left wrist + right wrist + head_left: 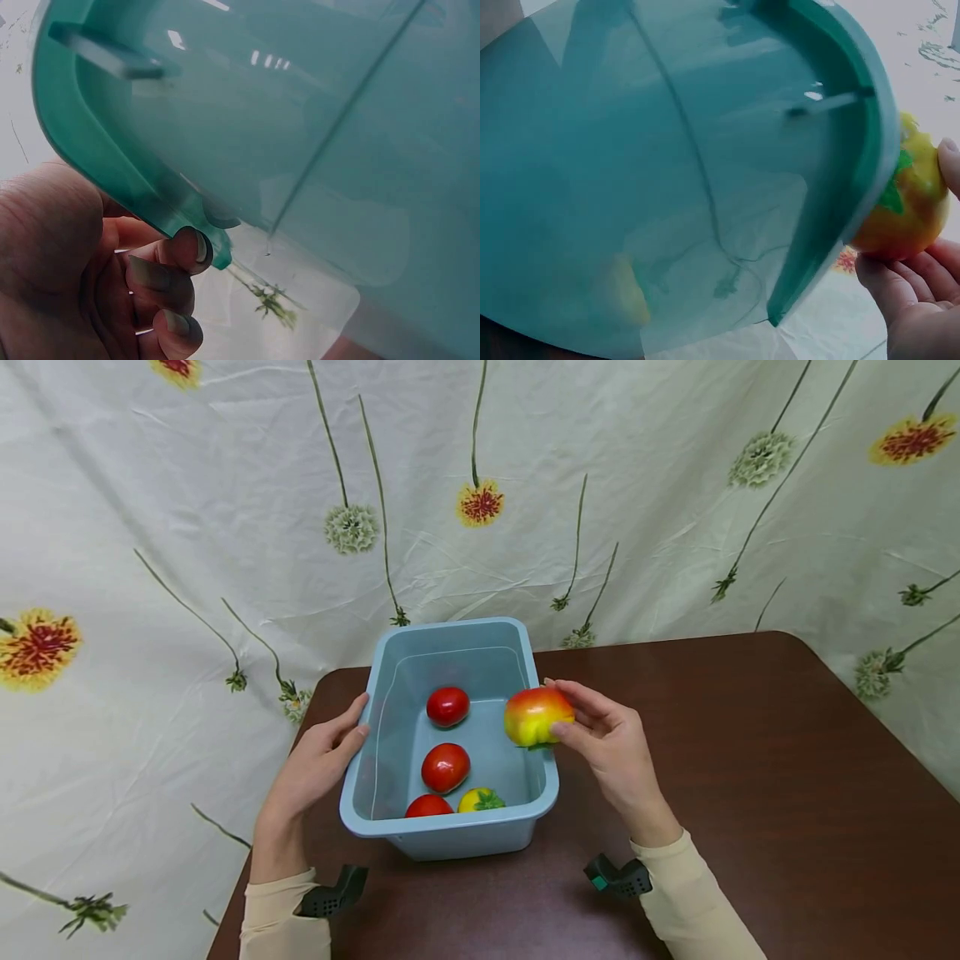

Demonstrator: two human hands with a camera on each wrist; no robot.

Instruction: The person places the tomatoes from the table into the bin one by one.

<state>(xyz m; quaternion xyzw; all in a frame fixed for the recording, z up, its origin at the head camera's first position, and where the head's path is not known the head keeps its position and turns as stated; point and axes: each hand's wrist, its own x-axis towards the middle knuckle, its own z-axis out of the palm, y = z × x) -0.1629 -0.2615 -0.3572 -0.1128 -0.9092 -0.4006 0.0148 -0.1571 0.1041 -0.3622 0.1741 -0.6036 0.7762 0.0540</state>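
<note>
A light blue plastic bin (pixel 468 827) has several red and yellow fruits in it. My left hand (pixel 318 764) grips the bin's left rim, its fingers bent around the edge in the left wrist view. Over the right rim, my right hand (pixel 607 735) pinches a red-and-yellow tomato (pixel 536 714) between thumb and fingers, with its green leafy top turned down. Inside lie a red tomato (pixel 447 707) toward the back, another red tomato (pixel 446 767) in the middle, and at the front a partly hidden red tomato (pixel 429 806) beside a yellow tomato (pixel 476 800) with green leaves.
The bin is at the left part of a dark brown table (pixel 750 793). A white cloth (pixel 247 485) with printed flowers hangs behind the table and along its left side. Each wrist wears a black strap-on device (pixel 333 893).
</note>
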